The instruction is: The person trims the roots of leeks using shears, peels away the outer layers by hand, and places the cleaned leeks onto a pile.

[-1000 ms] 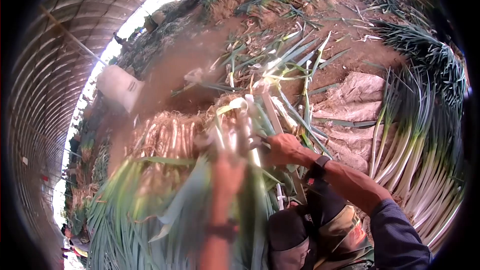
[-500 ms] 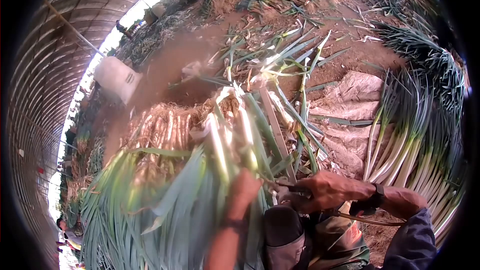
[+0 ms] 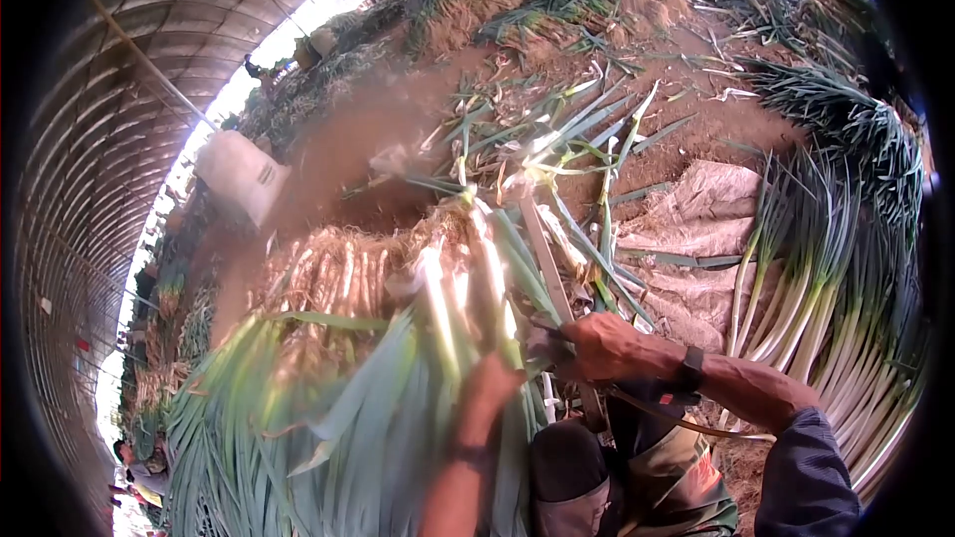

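A large heap of leeks (image 3: 348, 408) fills the lower left, white stalks and roots upward, green leaves downward. My left hand (image 3: 489, 388) is closed round the green part of leeks whose pale stalks (image 3: 492, 259) point up. My right hand (image 3: 612, 346) is closed just right of it, by the top of my knees, on a dark tool (image 3: 549, 338) whose shape is unclear. A thin hose (image 3: 686, 426) runs from beneath that hand to the right. An upright wooden strip (image 3: 542, 249) stands behind my right hand.
Brown sacking (image 3: 696, 229) lies right of centre. Cleaned leeks (image 3: 826, 288) are piled along the right. Loose leaves (image 3: 577, 139) litter the soil ahead. A white sack (image 3: 242, 177) stands at the upper left; a person (image 3: 139, 472) is at the far lower left edge.
My right hand has moved left and slightly up, closer to my left hand and the leek stalks. My left hand has shifted little. The view has moved slightly.
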A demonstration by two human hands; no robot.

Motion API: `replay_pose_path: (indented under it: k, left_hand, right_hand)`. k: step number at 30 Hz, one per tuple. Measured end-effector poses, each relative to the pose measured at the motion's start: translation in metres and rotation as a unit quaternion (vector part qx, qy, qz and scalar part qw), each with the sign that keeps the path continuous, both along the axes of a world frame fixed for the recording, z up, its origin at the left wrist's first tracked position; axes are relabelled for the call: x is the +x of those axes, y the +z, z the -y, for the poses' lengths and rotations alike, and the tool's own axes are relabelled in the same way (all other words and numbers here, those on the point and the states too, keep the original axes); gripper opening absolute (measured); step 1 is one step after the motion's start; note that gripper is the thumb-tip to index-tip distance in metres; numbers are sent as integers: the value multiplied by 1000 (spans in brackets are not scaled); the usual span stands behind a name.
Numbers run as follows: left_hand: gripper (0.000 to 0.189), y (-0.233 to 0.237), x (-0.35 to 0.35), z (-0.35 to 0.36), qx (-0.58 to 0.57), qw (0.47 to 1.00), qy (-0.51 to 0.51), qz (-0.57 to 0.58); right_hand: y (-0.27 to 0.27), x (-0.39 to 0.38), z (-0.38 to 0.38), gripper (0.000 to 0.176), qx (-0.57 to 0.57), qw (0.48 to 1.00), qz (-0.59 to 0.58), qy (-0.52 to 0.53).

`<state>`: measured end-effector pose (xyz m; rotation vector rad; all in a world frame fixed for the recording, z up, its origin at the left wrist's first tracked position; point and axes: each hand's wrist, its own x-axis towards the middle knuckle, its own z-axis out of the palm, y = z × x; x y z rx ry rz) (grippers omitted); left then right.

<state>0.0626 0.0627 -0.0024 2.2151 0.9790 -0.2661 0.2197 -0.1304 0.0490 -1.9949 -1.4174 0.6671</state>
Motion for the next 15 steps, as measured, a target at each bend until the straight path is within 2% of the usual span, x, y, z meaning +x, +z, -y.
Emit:
replay_pose_path:
  k: [1, 3, 6, 7, 9, 13, 15]
  left_hand:
    - [59, 0, 0, -1, 16, 999, -17, -23]
    - [60, -19, -7, -8, 8, 999, -22, 27]
    - [57, -29, -9, -11, 1, 997, -32, 72]
    - [48, -36, -11, -14, 9, 995, -34, 89]
    - [46, -54, -11, -22, 9, 994, -40, 105]
    - [47, -62, -10, -26, 7, 990, -50, 132]
    - [48, -43, -9, -16, -1, 986, -42, 163]
  right_hand:
    - [0, 3, -7, 42, 0, 1000, 5, -14]
    - [-21, 13, -22, 45, -11, 1000, 6, -25]
    - [-28, 23, -45, 46, -63, 997, 39, -33]
    - [-34, 27, -53, 47, -74, 995, 45, -39]
    - [-54, 36, -70, 46, -54, 995, 60, -65]
    - [-44, 46, -77, 49, -34, 995, 27, -91]
    - [-10, 38, -53, 47, -16, 997, -8, -81]
